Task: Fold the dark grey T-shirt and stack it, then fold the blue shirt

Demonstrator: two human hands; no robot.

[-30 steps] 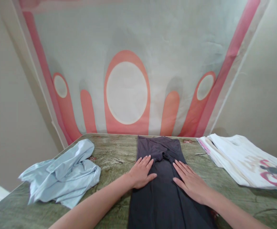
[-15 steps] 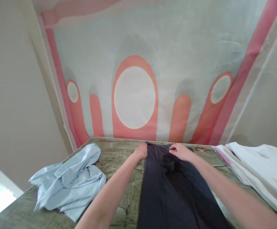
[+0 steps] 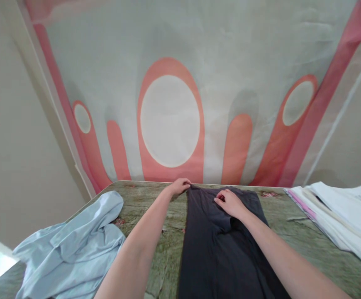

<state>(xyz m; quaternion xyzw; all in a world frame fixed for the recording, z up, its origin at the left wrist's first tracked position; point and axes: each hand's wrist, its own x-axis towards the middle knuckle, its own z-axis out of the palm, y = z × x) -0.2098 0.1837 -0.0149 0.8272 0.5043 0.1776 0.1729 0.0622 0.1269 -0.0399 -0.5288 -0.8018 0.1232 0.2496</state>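
Both hands have reached toward 12: my left hand [image 3: 179, 186] pinches the 11 o'clock corner of the dark garment [image 3: 202, 253], its length running to 6; my right hand [image 3: 231, 203] curls over it, grip unclear.

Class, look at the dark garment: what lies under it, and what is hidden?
Under the dark garment lies the wood-patterned table, visible along both sides. The patch directly beneath is covered, so nothing more shows there.
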